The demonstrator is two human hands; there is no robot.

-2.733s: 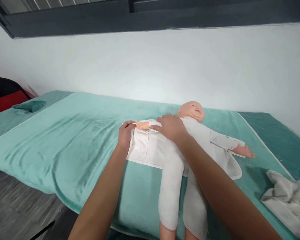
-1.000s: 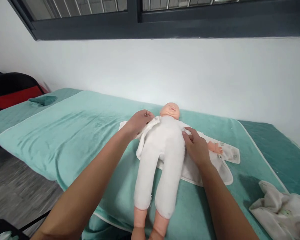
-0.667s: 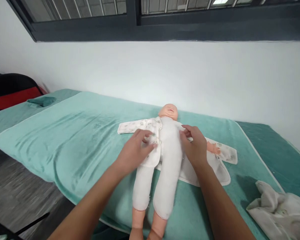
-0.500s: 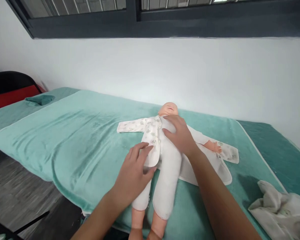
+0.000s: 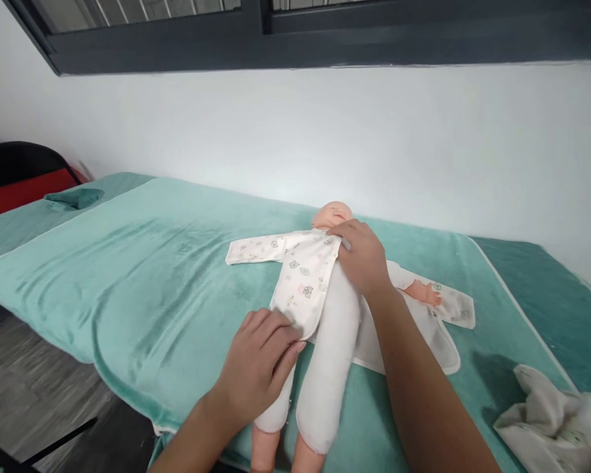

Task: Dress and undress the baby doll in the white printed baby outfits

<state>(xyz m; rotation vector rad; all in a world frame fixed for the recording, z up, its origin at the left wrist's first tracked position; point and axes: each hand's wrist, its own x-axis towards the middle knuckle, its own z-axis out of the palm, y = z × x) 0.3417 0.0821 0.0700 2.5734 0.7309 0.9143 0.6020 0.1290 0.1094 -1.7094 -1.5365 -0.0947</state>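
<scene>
A bald, pale-pink plastic doll with a white padded cloth body [image 5: 342, 295] lies on its back at the centre of the frame, head toward the wall and legs running to the bottom edge. A white, long-sleeved baby jacket with small printed figures [image 5: 305, 269] lies partly under it, one front panel laid over the doll's chest and the matching sleeve stretched to the left. The other half spreads flat at centre right, beneath the doll's bare pink hand [image 5: 423, 292]. The right hand [image 5: 358, 256] grips the panel's upper edge between thumb and fingers, just below the doll's head. The left hand [image 5: 259, 361], fingers bent, touches the panel's lower corner at lower centre; whether it pinches the cloth cannot be told. A soft mint-green plush cover [image 5: 152, 295] lies beneath everything, and a crumpled off-white cloth [image 5: 554, 414] sits at lower right.
</scene>
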